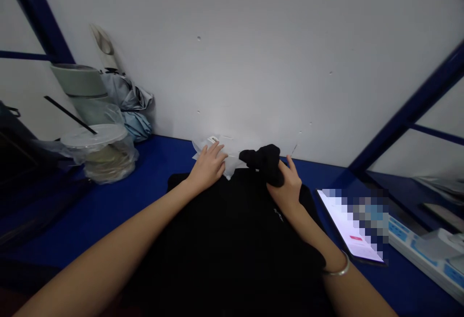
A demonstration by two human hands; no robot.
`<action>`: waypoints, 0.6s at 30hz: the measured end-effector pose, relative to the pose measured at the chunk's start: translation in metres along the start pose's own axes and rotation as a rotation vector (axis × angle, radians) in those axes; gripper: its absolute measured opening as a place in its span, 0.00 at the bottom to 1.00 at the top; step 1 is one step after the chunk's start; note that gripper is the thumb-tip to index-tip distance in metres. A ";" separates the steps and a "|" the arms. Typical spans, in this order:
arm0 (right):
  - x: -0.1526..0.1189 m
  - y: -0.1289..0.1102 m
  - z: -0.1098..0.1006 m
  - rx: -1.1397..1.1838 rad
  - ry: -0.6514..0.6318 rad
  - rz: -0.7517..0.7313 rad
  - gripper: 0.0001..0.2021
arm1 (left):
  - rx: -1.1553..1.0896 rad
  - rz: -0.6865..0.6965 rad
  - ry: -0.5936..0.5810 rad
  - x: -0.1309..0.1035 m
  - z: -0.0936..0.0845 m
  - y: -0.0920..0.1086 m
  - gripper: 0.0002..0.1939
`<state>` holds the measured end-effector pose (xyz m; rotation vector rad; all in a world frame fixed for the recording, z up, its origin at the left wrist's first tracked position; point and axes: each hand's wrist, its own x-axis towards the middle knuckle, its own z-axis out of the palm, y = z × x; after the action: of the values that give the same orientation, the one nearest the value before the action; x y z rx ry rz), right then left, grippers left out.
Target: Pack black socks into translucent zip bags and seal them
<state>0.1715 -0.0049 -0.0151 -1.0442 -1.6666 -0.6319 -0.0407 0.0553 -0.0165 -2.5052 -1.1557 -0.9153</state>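
Note:
A black garment [232, 239] with a small white print lies spread on the blue table in front of me. My left hand [207, 166] rests palm down at its far edge, fingers stretched over a sheet of thin whitish plastic [232, 161] with a small label. My right hand [288, 184] is closed around a bunched piece of black cloth [267, 158], lifted a little above the garment. Whether this bunch is part of the garment is hard to tell. A thin pale strip [293, 150] sticks up by the right fingertips. A silvery bangle circles the right wrist.
On the left stand a lidded drink cup [108, 155] with a black straw, a pale green tumbler [81, 82] and a folded umbrella [126, 94]. A lit phone [342, 220] and a power strip [416, 252] lie on the right. A white wall panel [253, 65] rises behind.

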 end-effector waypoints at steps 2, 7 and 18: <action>0.001 0.001 0.000 0.038 0.028 0.257 0.16 | 0.011 -0.030 -0.064 -0.002 0.005 0.000 0.15; 0.008 0.004 0.000 0.165 0.099 0.825 0.14 | 0.026 -0.064 -0.089 -0.003 0.010 0.002 0.18; 0.012 0.011 0.001 0.248 0.472 0.881 0.18 | -0.027 -0.133 0.090 0.004 -0.003 0.016 0.18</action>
<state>0.1795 0.0048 -0.0053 -1.1946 -0.7299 -0.0623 -0.0286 0.0457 -0.0110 -2.4044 -1.3021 -1.0720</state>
